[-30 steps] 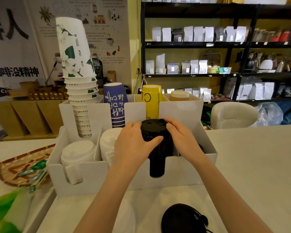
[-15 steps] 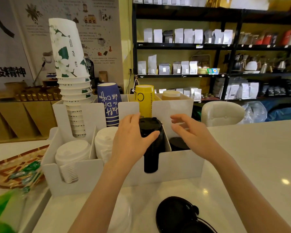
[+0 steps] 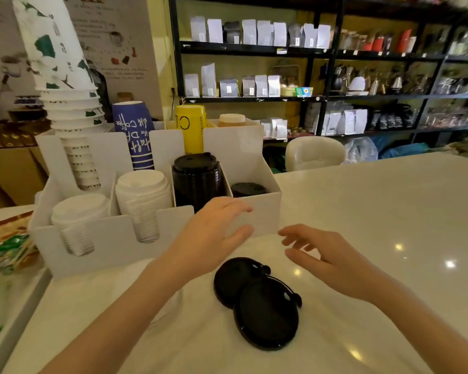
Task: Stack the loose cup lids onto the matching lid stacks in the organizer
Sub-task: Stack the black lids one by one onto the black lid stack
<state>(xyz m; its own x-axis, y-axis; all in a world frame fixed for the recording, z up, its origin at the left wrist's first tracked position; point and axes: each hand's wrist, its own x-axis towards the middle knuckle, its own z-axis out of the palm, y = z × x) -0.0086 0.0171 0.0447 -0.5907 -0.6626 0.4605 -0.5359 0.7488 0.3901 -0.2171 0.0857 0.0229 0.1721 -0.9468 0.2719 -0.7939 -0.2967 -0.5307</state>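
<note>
Two loose black plastic lids (image 3: 256, 300) overlap on the white surface (image 3: 389, 211); left hand (image 3: 214, 236) and right hand (image 3: 327, 255), each grip spread and empty, hover ready to collect them for the near white organizer (image 3: 254, 222).

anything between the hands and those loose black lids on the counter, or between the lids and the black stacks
Nothing visible. Both the left hand and the right hand hover open just above the loose black lids, with bare counter between. The tall black lid stack stands uncovered behind the organizer's low front wall.
</note>
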